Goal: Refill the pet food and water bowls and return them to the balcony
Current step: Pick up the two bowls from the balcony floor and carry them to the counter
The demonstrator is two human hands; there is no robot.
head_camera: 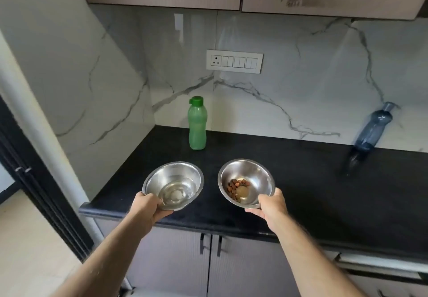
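My left hand (148,208) grips the near rim of a steel bowl (183,176) that holds a little clear water. My right hand (269,207) grips the near rim of a second steel bowl (257,176) with a few brown kibble pieces (235,186) at its bottom. I hold both bowls side by side, tilted slightly toward me, over the front of the black countertop (301,180). A green water bottle (197,123) with a green cap stands upright on the counter behind the bowls, near the marble wall.
A blue-grey plastic bottle (372,129) stands at the back right against the marble backsplash. A switch panel (234,61) sits on the wall above. Cabinet doors (208,262) lie below the counter, upper cabinets overhead. A dark door frame (34,180) stands at the left.
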